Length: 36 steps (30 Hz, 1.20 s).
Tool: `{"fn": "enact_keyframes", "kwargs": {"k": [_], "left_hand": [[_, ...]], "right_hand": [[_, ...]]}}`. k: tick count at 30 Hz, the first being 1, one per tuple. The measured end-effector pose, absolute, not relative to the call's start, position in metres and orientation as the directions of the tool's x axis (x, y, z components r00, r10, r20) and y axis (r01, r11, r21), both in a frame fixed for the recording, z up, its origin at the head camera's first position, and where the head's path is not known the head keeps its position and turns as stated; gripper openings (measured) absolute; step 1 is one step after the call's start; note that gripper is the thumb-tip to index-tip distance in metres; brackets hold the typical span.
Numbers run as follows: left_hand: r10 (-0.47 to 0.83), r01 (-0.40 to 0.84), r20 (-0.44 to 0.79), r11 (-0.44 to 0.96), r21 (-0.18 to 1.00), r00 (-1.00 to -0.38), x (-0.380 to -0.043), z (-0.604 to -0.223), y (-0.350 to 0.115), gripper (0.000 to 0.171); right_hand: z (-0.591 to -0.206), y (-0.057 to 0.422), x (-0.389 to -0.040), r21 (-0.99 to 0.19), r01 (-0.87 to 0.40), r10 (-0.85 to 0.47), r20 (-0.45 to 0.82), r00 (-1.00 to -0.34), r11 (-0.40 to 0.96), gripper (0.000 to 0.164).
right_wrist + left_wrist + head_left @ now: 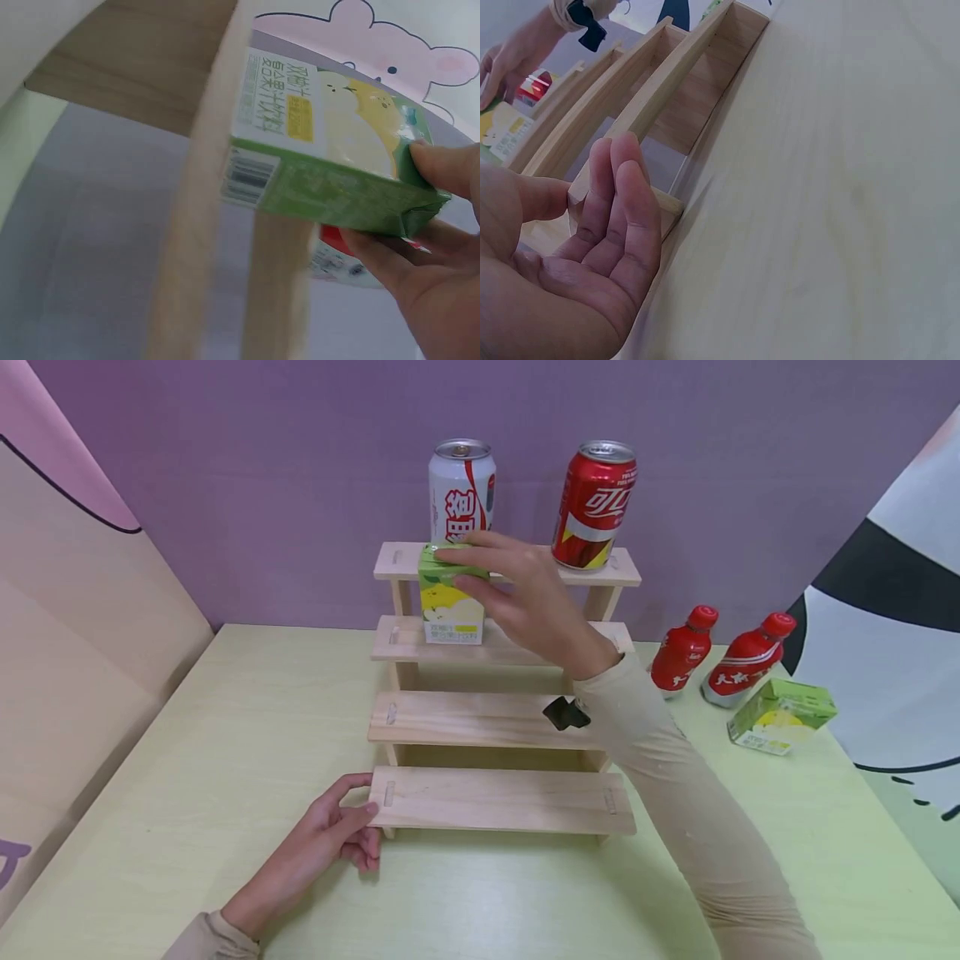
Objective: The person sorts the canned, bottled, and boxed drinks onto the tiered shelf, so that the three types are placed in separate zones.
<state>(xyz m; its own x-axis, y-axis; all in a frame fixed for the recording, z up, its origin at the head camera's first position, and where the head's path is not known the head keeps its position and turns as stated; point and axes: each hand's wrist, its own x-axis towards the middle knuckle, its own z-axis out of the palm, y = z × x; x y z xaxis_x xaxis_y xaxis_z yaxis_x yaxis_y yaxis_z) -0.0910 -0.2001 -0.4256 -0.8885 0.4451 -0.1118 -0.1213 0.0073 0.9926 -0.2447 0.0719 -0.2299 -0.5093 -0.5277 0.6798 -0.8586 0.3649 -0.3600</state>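
My right hand (525, 593) pinches the top of a green juice carton (452, 606) between thumb and fingers. In the head view the upright carton overlaps the left part of the second-highest step of a wooden tiered rack (502, 797). The right wrist view shows the thumb on the front of the carton (330, 142) and fingers behind it. At the rack's lowest step, my left hand (326, 831) grips the left end, thumb and fingers around the board, as the left wrist view of that hand (585, 255) also shows.
On the top step stand a white can (462, 485) at the left and a red can (596, 506) at the right. Two red bottles (682, 652) and another juice carton (782, 718) rest on the table (300, 710) right of the rack. A purple backdrop (300, 510) rises behind.
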Motion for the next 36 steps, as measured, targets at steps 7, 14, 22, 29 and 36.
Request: {"fn": "enact_keyframes", "kwargs": {"k": [7,14,22,29,36], "left_hand": [[0.441,-0.120,-0.112,0.010,0.993,-0.890,-0.091,-0.425,-0.199,0.049],[0.438,-0.121,-0.114,0.012,0.993,-0.892,-0.091,-0.426,-0.198,0.049],[0.435,-0.123,-0.119,0.018,0.992,-0.892,-0.090,-0.425,-0.198,0.050],[0.442,-0.122,-0.116,0.015,0.992,-0.890,-0.091,-0.426,-0.196,0.051],[0.446,-0.134,-0.129,0.020,0.991,-0.886,-0.091,-0.426,-0.197,0.050]], "right_hand": [[-0.238,0.066,-0.250,-0.440,-0.843,-0.484,0.690,-0.538,0.309,0.030],[-0.241,0.066,-0.250,-0.488,-0.811,-0.492,0.646,-0.584,0.322,0.033],[-0.242,0.065,-0.250,-0.409,-0.795,-0.466,0.652,-0.598,0.448,0.032],[-0.243,0.067,-0.244,-0.348,-0.771,-0.429,0.674,-0.601,0.533,0.037],[-0.251,0.078,-0.236,-0.349,-0.750,-0.403,0.677,-0.616,0.561,0.050]]}}
